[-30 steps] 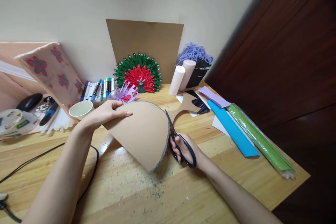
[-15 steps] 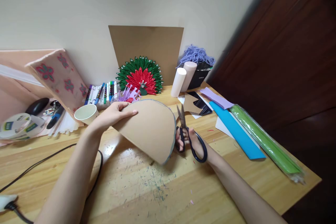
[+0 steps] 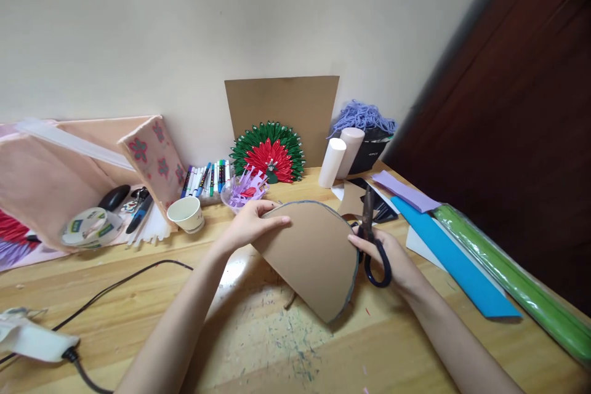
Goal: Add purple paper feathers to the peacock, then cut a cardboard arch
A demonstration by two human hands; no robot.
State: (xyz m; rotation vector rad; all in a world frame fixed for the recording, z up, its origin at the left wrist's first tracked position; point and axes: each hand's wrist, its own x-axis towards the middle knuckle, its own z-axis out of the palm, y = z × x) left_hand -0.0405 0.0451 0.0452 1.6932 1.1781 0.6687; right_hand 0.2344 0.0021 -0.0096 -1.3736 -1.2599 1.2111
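My left hand grips the upper left edge of a brown cardboard half-disc, held tilted just above the wooden table. My right hand holds dark-handled scissors right beside the half-disc's curved right edge, fingers through the loops, blades together and pointing up and away. A cut-off cardboard scrap lies just behind the scissors on the table.
Against the wall stand a cardboard sheet, a red and green paper fan, markers, a paper cup, two white tubes and purple yarn. Blue, purple and green paper rolls lie right. Tape and a black cable lie left.
The scissors have come off the cardboard's edge and closed, blades now pointing up. The trimmed scrap has dropped onto the table. The view has shifted left, so everything sits further right.
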